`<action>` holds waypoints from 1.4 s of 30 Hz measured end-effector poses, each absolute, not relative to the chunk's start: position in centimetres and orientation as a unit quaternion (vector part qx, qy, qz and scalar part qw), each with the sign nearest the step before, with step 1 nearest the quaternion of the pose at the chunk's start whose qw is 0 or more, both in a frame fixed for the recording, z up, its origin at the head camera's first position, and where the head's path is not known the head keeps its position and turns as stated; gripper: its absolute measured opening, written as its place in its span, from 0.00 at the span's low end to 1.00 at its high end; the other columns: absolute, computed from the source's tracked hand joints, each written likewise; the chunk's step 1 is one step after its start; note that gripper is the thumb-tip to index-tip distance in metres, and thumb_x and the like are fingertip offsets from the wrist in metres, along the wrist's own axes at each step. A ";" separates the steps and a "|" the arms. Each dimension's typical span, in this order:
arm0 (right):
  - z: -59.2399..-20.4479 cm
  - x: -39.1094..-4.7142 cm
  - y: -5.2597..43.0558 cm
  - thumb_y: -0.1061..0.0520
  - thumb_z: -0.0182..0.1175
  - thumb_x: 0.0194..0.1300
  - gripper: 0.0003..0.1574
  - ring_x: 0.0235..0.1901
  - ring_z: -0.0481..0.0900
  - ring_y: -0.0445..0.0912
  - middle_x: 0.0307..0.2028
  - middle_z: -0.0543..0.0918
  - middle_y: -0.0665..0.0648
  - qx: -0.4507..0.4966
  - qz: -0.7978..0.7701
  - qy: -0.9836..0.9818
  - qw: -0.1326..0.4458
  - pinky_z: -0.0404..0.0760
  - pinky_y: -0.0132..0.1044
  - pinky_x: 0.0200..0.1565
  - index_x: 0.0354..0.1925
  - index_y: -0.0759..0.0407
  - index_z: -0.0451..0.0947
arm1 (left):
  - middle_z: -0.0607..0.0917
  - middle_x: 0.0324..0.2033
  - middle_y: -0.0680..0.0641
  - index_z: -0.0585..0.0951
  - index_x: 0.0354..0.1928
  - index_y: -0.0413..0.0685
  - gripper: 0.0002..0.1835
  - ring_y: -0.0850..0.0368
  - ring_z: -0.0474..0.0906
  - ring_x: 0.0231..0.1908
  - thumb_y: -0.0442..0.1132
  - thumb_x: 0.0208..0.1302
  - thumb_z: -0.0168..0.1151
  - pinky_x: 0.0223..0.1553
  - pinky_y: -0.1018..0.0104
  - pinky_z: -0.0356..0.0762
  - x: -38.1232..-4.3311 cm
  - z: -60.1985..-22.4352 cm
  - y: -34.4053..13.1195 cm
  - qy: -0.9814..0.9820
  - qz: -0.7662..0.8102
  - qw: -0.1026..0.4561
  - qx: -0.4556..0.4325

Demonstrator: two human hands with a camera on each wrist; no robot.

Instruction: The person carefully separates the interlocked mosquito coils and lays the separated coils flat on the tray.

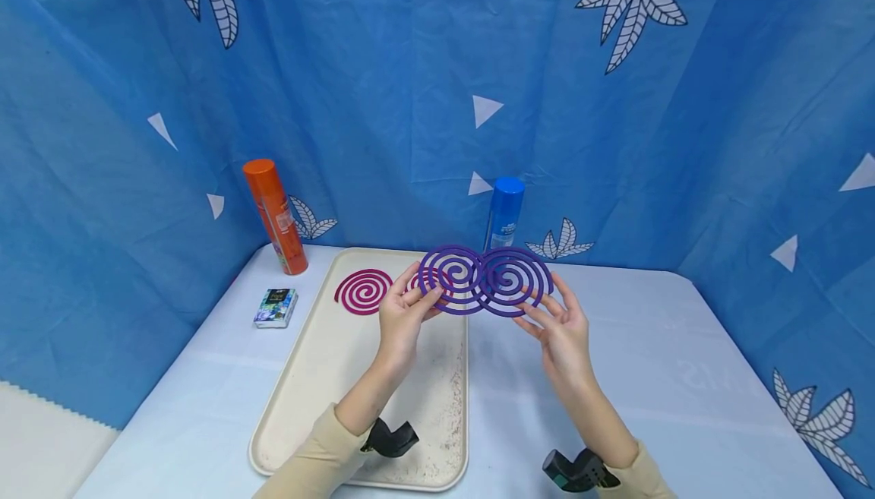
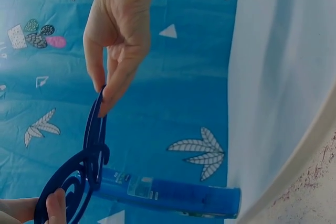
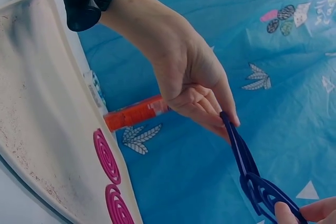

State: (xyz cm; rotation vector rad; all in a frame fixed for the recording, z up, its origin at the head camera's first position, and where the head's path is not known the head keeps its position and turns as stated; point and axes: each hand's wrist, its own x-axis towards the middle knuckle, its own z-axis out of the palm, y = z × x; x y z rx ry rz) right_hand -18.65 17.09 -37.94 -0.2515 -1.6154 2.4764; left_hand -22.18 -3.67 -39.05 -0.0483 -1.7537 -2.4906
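Two purple mosquito coils are held up side by side over the tray's right edge, their inner edges overlapping. My left hand (image 1: 402, 317) pinches the left purple coil (image 1: 454, 270) between thumb and fingers at its outer edge. Fingers and thumb of my right hand (image 1: 567, 332) grip the outer edge of the right purple coil (image 1: 507, 281). Seen nearly edge-on in the right wrist view, the purple coils (image 3: 242, 153) meet where their rings cross. Beneath and behind them, a magenta coil (image 1: 364, 292) lies on the tray; a second magenta coil (image 3: 119, 208) is partly hidden in the head view.
A cream tray (image 1: 342, 377) with worn specks along its right side lies on the white table (image 1: 649, 362). An orange spray can (image 1: 276, 218) and a small patterned box (image 1: 276, 308) stand left. Behind the held coils is a blue spray can (image 1: 506, 210), before a blue curtain (image 1: 383, 104).
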 end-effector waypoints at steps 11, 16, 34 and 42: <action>-37.3 -19.0 18.1 0.73 0.54 0.63 0.45 0.36 0.86 0.39 0.39 0.85 0.46 -0.077 0.839 -0.535 0.060 0.86 0.36 0.39 0.72 0.53 0.52 | 0.80 0.53 0.33 0.67 0.65 0.40 0.27 0.64 0.86 0.35 0.31 0.64 0.60 0.38 0.72 0.84 -22.7 -38.8 -4.4 -0.561 -0.826 0.056 -0.007; -37.0 -19.1 18.7 0.73 0.51 0.64 0.44 0.36 0.86 0.38 0.38 0.85 0.45 -0.064 0.835 -0.546 0.039 0.86 0.35 0.38 0.73 0.54 0.50 | 0.80 0.54 0.34 0.69 0.64 0.42 0.26 0.64 0.86 0.36 0.31 0.64 0.59 0.40 0.73 0.83 -22.9 -38.5 -4.8 -0.565 -0.824 0.050 0.003; -36.3 -19.4 20.1 0.73 0.51 0.64 0.44 0.39 0.85 0.40 0.40 0.85 0.44 -0.039 0.822 -0.568 -0.014 0.86 0.34 0.37 0.73 0.57 0.48 | 0.89 0.40 0.50 0.74 0.60 0.44 0.21 0.65 0.86 0.34 0.33 0.64 0.60 0.41 0.73 0.83 -23.5 -37.6 -6.3 -0.575 -0.817 0.031 -0.003; -36.1 -19.5 20.4 0.72 0.52 0.65 0.43 0.40 0.85 0.40 0.40 0.85 0.45 -0.038 0.822 -0.568 -0.018 0.86 0.34 0.37 0.73 0.56 0.49 | 0.87 0.45 0.45 0.74 0.61 0.43 0.22 0.66 0.86 0.36 0.32 0.65 0.58 0.41 0.73 0.83 -23.6 -37.4 -6.6 -0.583 -0.812 0.029 -0.003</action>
